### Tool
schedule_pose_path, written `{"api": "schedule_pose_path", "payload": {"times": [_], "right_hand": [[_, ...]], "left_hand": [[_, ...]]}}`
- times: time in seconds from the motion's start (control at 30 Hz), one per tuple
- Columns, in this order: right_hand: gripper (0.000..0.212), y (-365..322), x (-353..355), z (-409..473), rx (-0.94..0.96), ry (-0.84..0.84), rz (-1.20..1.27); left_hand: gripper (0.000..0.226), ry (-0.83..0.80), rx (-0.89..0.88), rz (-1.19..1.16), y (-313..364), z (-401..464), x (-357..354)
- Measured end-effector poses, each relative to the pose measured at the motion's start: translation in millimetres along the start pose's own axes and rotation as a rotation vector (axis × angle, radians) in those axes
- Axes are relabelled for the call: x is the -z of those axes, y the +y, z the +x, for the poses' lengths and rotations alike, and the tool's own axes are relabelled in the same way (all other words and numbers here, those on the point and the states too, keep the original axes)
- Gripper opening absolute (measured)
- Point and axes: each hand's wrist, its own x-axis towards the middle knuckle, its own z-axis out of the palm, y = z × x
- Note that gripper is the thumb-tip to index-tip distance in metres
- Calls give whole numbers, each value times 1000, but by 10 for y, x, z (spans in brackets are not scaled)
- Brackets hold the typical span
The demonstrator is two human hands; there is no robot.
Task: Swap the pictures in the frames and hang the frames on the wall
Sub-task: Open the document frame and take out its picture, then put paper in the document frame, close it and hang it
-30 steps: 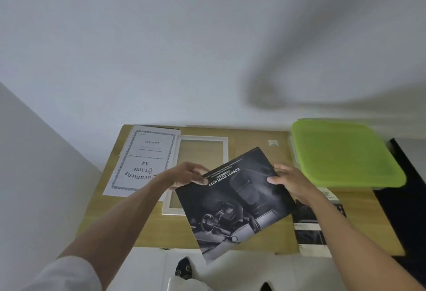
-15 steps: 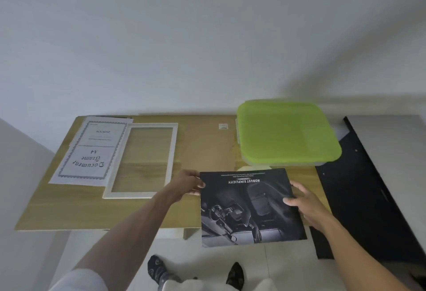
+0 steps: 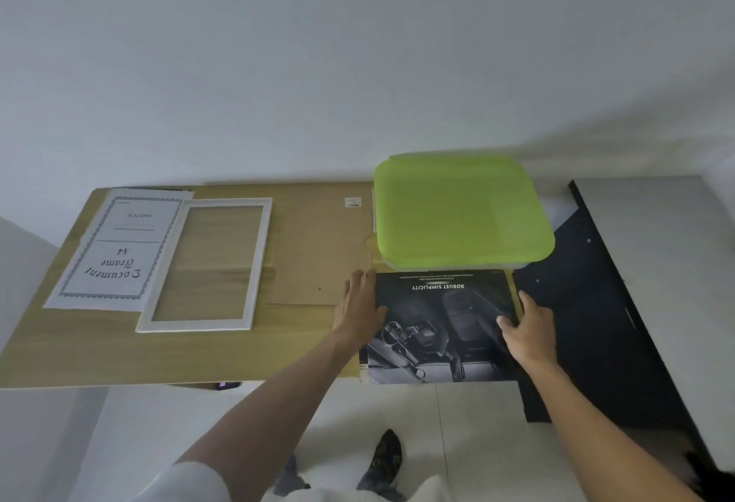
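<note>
A dark car-interior picture lies flat at the table's right front corner, its near edge past the table edge. My left hand rests at its left edge with fingers straight, thumb on the picture. My right hand touches its right edge, fingers lying on the print. A white frame with nothing in it lies flat at the left. The white "Document Frame A4" sheet lies beside it, partly under its left side. A brown backing board lies between frame and picture.
A green-lidded plastic box stands at the table's back right, just behind the picture. A black panel leans to the right of the table. Blank wall rises behind. My feet are on the white floor below.
Both hands carried the dark picture rightwards and lowered it flat onto the table's right front corner. The view has turned right and down.
</note>
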Motion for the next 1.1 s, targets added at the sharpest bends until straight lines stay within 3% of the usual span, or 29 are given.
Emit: {"api": "schedule_pose_path", "payload": {"times": [0.07,0.2,0.6,0.73,0.9,1.1], "right_hand": [[63,65,-137,-30,143,-11,-201],[61,134,-366,-81,335,-98,-433],[60,150,-333,-27,338,-72,-421],[57,118,-362,-48,375,-41,-407],[44,-83,-450,-97,566,12,-334],[48,-753,-688,-311,739,-98,-298]], "left_hand": [[77,-47,-145,206,-32,-142,-102],[73,-228,-321,444,-159,-275,-271],[68,-314,-314,420,-70,-228,-317],[69,-265,-353,418,-101,-241,-270],[66,-67,-408,399,-248,-286,-119],[60,36,-305,365,-645,-240,310]]}}
